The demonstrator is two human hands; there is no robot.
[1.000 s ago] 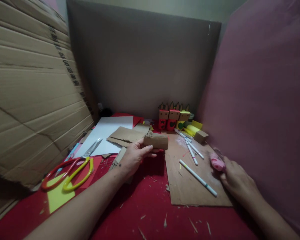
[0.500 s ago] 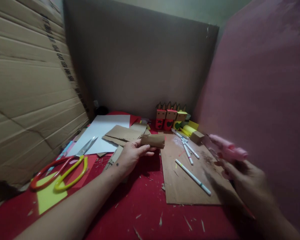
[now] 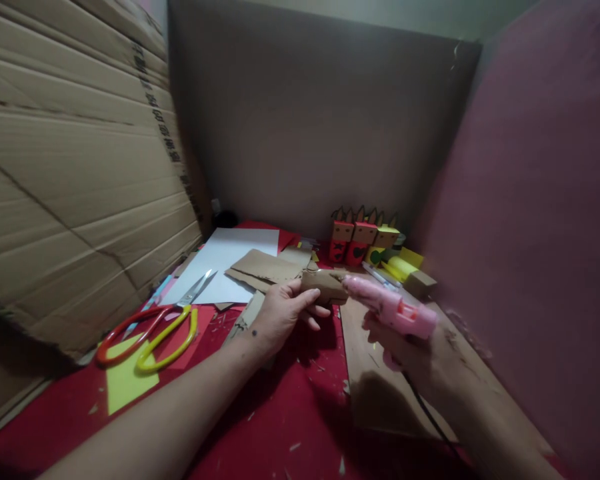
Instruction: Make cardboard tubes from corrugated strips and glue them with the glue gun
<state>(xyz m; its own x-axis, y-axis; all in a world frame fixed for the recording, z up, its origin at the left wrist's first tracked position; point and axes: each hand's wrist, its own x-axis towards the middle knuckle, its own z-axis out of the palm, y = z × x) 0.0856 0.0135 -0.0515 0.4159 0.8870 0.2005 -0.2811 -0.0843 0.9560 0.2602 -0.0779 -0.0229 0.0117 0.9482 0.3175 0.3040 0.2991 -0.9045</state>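
Between the thumb and fingers of my left hand (image 3: 287, 310) is a small brown cardboard piece (image 3: 325, 287), seemingly folded or rolled, held above the red tabletop (image 3: 290, 400). My right hand (image 3: 420, 353) is wrapped round the handle of a pink hot glue gun (image 3: 393, 307). Its nozzle points left and meets the right end of the cardboard piece in this view; whether they touch I cannot tell. A dark cord runs down from the gun. Beneath my right hand lies a brown board (image 3: 380, 407), partly hidden.
Scissors (image 3: 167, 320) with red and yellow handles lie at left by yellow paper (image 3: 127, 383). White paper (image 3: 230, 257) and cut cardboard (image 3: 260, 267) lie behind. Several red and yellow figures (image 3: 363, 240) stand at the back. A cardboard box wall (image 3: 80, 167) rises on the left.
My right hand has brought the glue gun left, from the right side to the cardboard piece. The gun and hand now cover most of the markers. The view has swung slightly left.
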